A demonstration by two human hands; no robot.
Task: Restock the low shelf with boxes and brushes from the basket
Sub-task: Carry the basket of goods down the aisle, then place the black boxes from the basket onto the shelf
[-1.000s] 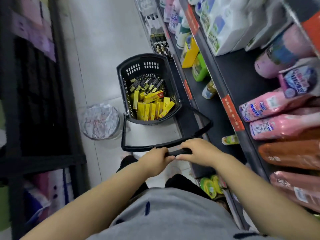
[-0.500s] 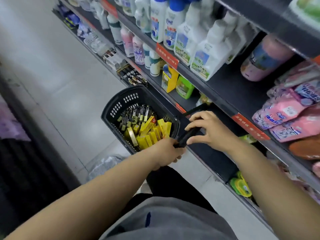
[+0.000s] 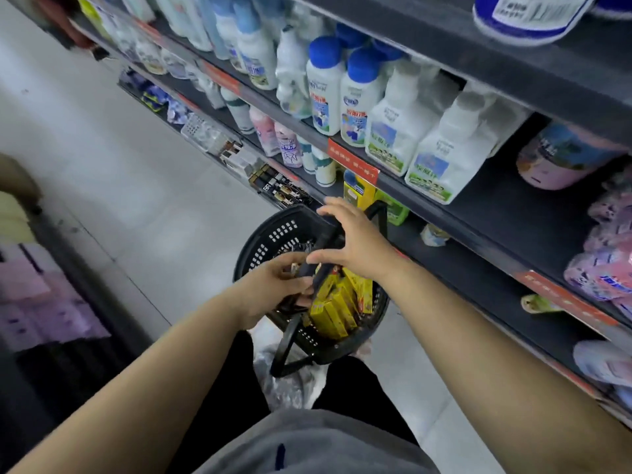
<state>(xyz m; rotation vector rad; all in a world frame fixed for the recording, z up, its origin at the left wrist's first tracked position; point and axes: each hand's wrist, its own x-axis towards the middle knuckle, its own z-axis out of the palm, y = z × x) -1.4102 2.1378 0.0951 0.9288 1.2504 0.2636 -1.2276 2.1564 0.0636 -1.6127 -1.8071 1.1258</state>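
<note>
A black plastic basket (image 3: 273, 230) hangs in the aisle in front of my legs, beside the shelving. Yellow boxes (image 3: 337, 302) stand packed in its right half; dark brush packs (image 3: 301, 246) barely show under my hands. My left hand (image 3: 273, 285) is closed around the basket's black handle (image 3: 378, 213). Just above that handle my right hand (image 3: 357, 242) hovers with thumb and fingers spread, holding nothing. The dark low shelf (image 3: 478, 268) runs to the right of the basket, with similar brush packs (image 3: 280, 189) at its far end.
White bottles with blue caps (image 3: 355, 97) fill the shelf above. Pink packs (image 3: 608, 265) lie at the right. A yellow box (image 3: 359, 191) and a green pack (image 3: 396, 210) stand just behind the basket. A crumpled plastic bag (image 3: 284, 381) lies on the grey floor.
The basket has come up off the floor and closer to me. My right hand has let go of the handle and spread its fingers; my left hand keeps its grip.
</note>
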